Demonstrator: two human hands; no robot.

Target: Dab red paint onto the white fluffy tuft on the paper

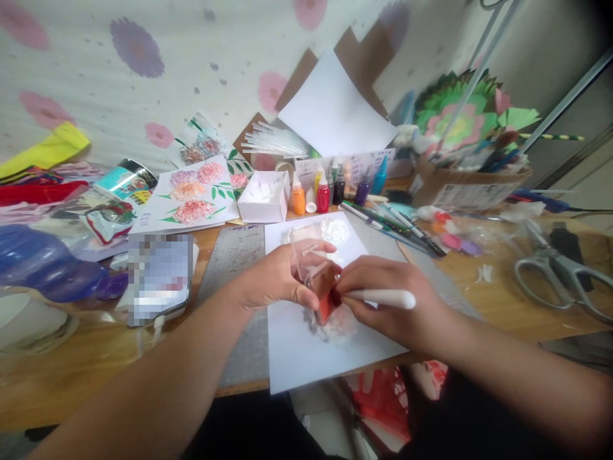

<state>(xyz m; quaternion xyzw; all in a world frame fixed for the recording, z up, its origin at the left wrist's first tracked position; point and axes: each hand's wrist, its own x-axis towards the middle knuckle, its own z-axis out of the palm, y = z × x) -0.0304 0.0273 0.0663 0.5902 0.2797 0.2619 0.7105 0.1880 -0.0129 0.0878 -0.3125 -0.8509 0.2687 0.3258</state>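
Note:
My left hand (282, 275) is closed round a small clear plastic box (307, 246), its lid standing up and something red-orange inside. My right hand (393, 294) pinches a white pen-like tool (383, 298) whose blunt end points right; its tip is hidden at the box's red part. Both hands are over a white paper sheet (292, 364) on a grey cutting mat (242, 275). White crumbly bits (334, 230) lie on the paper behind the hands, and a pinkish patch (338, 326) shows beneath the box.
Behind the paper stand a white box (263, 207) and several paint bottles, among them a red one (323, 193). Flower paintings (191, 191) and a phone (160, 278) are on the left. Pens (407, 230), scissors (550, 262) and a cardboard box (474, 185) are on the right.

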